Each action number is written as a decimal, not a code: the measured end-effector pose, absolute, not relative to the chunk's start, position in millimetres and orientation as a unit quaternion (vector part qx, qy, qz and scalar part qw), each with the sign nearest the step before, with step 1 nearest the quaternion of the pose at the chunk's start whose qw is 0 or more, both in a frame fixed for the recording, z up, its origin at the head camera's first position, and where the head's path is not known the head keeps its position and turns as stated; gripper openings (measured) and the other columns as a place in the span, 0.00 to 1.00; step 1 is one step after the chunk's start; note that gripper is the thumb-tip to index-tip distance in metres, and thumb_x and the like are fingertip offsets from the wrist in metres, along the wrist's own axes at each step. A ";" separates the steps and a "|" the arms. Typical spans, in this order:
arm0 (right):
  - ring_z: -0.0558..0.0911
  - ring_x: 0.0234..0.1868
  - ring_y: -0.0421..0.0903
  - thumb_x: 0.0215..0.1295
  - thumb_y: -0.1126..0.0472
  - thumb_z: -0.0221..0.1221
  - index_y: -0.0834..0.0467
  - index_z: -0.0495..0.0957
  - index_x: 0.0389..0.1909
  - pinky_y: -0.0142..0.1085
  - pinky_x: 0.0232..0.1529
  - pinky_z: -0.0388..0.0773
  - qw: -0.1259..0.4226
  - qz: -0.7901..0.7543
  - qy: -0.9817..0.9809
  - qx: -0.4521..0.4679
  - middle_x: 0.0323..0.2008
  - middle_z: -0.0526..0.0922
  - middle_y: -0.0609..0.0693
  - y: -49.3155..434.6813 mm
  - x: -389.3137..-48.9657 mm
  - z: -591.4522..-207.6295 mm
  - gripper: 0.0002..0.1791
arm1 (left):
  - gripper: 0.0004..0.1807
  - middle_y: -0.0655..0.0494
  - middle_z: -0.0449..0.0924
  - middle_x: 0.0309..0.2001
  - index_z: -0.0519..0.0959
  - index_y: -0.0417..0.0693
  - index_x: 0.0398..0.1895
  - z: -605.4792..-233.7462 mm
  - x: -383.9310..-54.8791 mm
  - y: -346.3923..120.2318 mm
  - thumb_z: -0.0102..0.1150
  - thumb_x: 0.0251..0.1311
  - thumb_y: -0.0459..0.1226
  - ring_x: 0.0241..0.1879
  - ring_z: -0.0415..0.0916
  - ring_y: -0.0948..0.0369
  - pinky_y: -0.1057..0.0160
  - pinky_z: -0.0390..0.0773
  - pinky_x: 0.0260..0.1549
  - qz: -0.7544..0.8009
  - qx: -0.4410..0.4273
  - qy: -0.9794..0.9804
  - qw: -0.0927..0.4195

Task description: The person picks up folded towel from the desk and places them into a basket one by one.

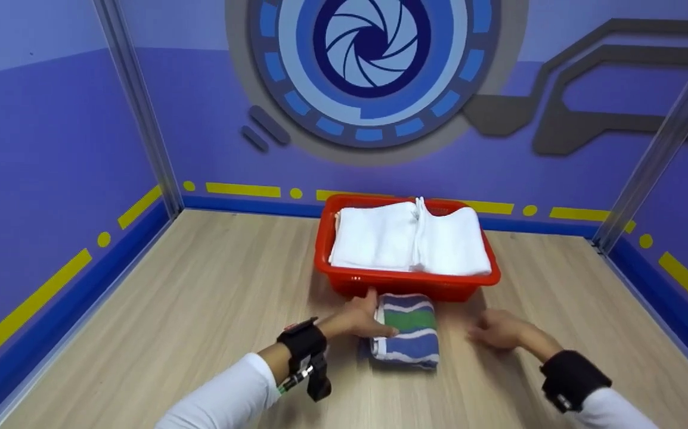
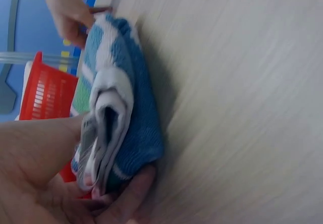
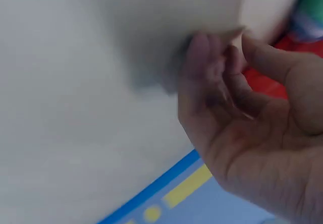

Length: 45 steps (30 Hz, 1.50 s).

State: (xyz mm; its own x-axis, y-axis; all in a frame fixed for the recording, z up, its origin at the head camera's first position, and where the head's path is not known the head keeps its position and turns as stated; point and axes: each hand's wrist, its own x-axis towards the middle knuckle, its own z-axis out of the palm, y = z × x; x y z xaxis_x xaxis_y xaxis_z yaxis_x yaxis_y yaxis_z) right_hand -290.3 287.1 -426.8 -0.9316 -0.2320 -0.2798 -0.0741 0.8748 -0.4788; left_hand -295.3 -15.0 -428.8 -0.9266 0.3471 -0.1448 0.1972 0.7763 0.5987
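Note:
A folded striped towel in blue, white and green lies on the table in front of the red basket. My left hand grips its left side, the thumb lying over the top. In the left wrist view, the layered folds of the towel face the camera, with fingertips tucked at the lower edge. To the right of the towel, and apart from it, is my right hand. Its fingers curl loosely around nothing in the right wrist view, where the hand is slightly blurred.
Behind the towel stands a red plastic basket, close to the back wall. Two stacks of folded white towels fill it side by side. Printed wall panels enclose the wooden tabletop at the back and sides.

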 end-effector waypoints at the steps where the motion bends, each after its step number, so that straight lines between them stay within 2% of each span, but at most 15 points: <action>1: 0.75 0.25 0.44 0.76 0.53 0.57 0.61 0.79 0.37 0.35 0.27 0.73 0.183 -0.258 0.944 -0.092 0.23 0.74 0.49 275.0 -287.1 -425.3 0.14 | 0.38 0.36 0.79 0.58 0.64 0.40 0.61 -430.8 -292.4 -14.8 0.74 0.56 0.48 0.55 0.79 0.47 0.47 0.78 0.57 0.316 0.150 0.929 0.118; 3: 0.78 0.29 0.45 0.77 0.48 0.55 0.63 0.78 0.46 0.37 0.31 0.77 0.209 -0.295 0.927 -0.102 0.29 0.78 0.51 253.8 -282.0 -422.0 0.20 | 0.36 0.35 0.80 0.55 0.64 0.40 0.59 -433.8 -287.9 -14.0 0.73 0.56 0.45 0.51 0.80 0.47 0.48 0.78 0.52 0.349 0.155 0.918 0.104; 6: 0.80 0.35 0.46 0.73 0.43 0.59 0.63 0.77 0.51 0.39 0.36 0.79 0.203 -0.313 0.923 -0.099 0.36 0.79 0.51 231.4 -278.7 -419.5 0.25 | 0.31 0.39 0.81 0.48 0.64 0.43 0.53 -435.7 -283.6 -13.2 0.73 0.54 0.40 0.44 0.77 0.50 0.52 0.76 0.46 0.406 0.148 0.897 0.094; 10: 0.78 0.41 0.47 0.69 0.45 0.64 0.64 0.72 0.52 0.40 0.39 0.79 0.177 -0.329 0.924 -0.075 0.41 0.78 0.53 217.9 -274.8 -418.3 0.27 | 0.29 0.46 0.75 0.42 0.63 0.44 0.49 -437.8 -279.1 -15.4 0.72 0.50 0.32 0.40 0.72 0.54 0.61 0.71 0.41 0.503 0.120 0.850 0.104; 13: 0.79 0.43 0.49 0.67 0.48 0.67 0.66 0.68 0.55 0.44 0.42 0.85 0.199 -0.378 0.903 -0.052 0.46 0.78 0.58 215.5 -269.9 -416.5 0.30 | 0.28 0.50 0.73 0.41 0.63 0.45 0.45 -436.9 -274.2 -18.9 0.70 0.46 0.27 0.37 0.72 0.57 0.66 0.71 0.36 0.557 0.112 0.816 0.108; 15: 0.80 0.45 0.50 0.67 0.49 0.68 0.67 0.65 0.59 0.46 0.43 0.87 0.224 -0.409 0.884 -0.042 0.51 0.77 0.61 214.9 -265.0 -413.7 0.33 | 0.26 0.51 0.73 0.40 0.63 0.46 0.43 -434.1 -269.6 -22.1 0.69 0.45 0.27 0.34 0.74 0.58 0.68 0.73 0.31 0.571 0.111 0.805 0.114; 18: 0.82 0.46 0.50 0.67 0.48 0.67 0.70 0.60 0.67 0.46 0.45 0.87 0.256 -0.440 0.860 -0.036 0.58 0.75 0.65 213.5 -260.2 -401.1 0.41 | 0.24 0.53 0.72 0.40 0.64 0.49 0.41 -422.4 -266.9 -28.4 0.68 0.46 0.31 0.34 0.74 0.60 0.68 0.72 0.30 0.571 0.110 0.805 0.119; 23: 0.84 0.47 0.49 0.69 0.45 0.65 0.69 0.57 0.73 0.44 0.48 0.86 0.265 -0.478 0.836 -0.049 0.61 0.74 0.65 211.2 -262.5 -358.5 0.45 | 0.21 0.55 0.73 0.37 0.62 0.51 0.41 -385.3 -281.0 -40.0 0.66 0.53 0.36 0.30 0.74 0.63 0.69 0.72 0.28 0.591 0.128 0.784 0.142; 25: 0.84 0.47 0.49 0.69 0.44 0.64 0.68 0.58 0.72 0.42 0.48 0.86 0.245 -0.474 0.843 -0.067 0.61 0.75 0.65 211.2 -267.8 -340.1 0.44 | 0.20 0.56 0.72 0.31 0.60 0.52 0.40 -368.9 -290.5 -40.9 0.64 0.54 0.37 0.25 0.72 0.64 0.69 0.71 0.24 0.604 0.143 0.771 0.140; 28: 0.82 0.49 0.49 0.69 0.43 0.63 0.67 0.55 0.73 0.38 0.46 0.85 0.198 -0.466 0.859 -0.074 0.64 0.73 0.69 211.2 -282.1 -318.5 0.45 | 0.20 0.56 0.69 0.29 0.58 0.53 0.41 -347.1 -307.1 -36.4 0.62 0.56 0.37 0.22 0.69 0.65 0.70 0.69 0.21 0.610 0.158 0.770 0.102; 34: 0.82 0.48 0.48 0.72 0.52 0.62 0.66 0.50 0.75 0.37 0.38 0.87 0.062 -0.518 0.849 -0.080 0.67 0.70 0.71 198.4 -330.0 -299.6 0.43 | 0.20 0.50 0.72 0.46 0.65 0.52 0.49 -313.5 -356.4 -27.8 0.60 0.56 0.30 0.31 0.74 0.62 0.70 0.76 0.24 0.628 0.151 0.764 -0.010; 37: 0.80 0.52 0.53 0.72 0.56 0.61 0.63 0.51 0.73 0.36 0.36 0.87 -0.003 -0.514 0.855 -0.072 0.65 0.71 0.71 182.1 -350.8 -291.4 0.38 | 0.23 0.45 0.73 0.56 0.68 0.54 0.55 -300.8 -382.0 -28.7 0.59 0.57 0.29 0.31 0.73 0.61 0.70 0.73 0.22 0.609 0.126 0.782 -0.043; 40: 0.79 0.54 0.57 0.70 0.57 0.59 0.63 0.57 0.69 0.39 0.42 0.86 -0.054 -0.470 0.879 -0.063 0.61 0.74 0.71 164.6 -366.9 -289.2 0.33 | 0.23 0.44 0.72 0.62 0.71 0.53 0.56 -297.4 -401.2 -29.6 0.58 0.57 0.29 0.30 0.68 0.61 0.70 0.66 0.20 0.578 0.089 0.809 -0.061; 43: 0.77 0.60 0.61 0.68 0.58 0.58 0.65 0.64 0.65 0.46 0.57 0.81 -0.076 -0.414 0.905 -0.056 0.62 0.74 0.70 151.1 -379.8 -298.6 0.28 | 0.21 0.44 0.74 0.59 0.71 0.51 0.55 -302.6 -411.5 -28.3 0.56 0.58 0.28 0.26 0.61 0.63 0.69 0.62 0.19 0.543 0.045 0.837 -0.046; 45: 0.78 0.60 0.64 0.65 0.59 0.57 0.66 0.66 0.61 0.49 0.57 0.81 -0.074 -0.389 0.917 -0.051 0.62 0.75 0.72 146.1 -387.0 -310.0 0.26 | 0.20 0.44 0.74 0.56 0.71 0.49 0.55 -308.8 -413.6 -26.5 0.56 0.59 0.27 0.25 0.60 0.62 0.68 0.61 0.19 0.516 0.026 0.856 -0.027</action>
State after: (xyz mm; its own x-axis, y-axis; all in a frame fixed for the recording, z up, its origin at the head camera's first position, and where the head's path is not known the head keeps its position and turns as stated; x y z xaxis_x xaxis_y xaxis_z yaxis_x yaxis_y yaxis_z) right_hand -387.0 146.1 -310.0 -0.9840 -0.0361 0.1745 -0.1506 0.6916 -0.7064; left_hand -413.6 -26.5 -308.8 -0.9972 0.0173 0.0732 0.0728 0.4660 0.8818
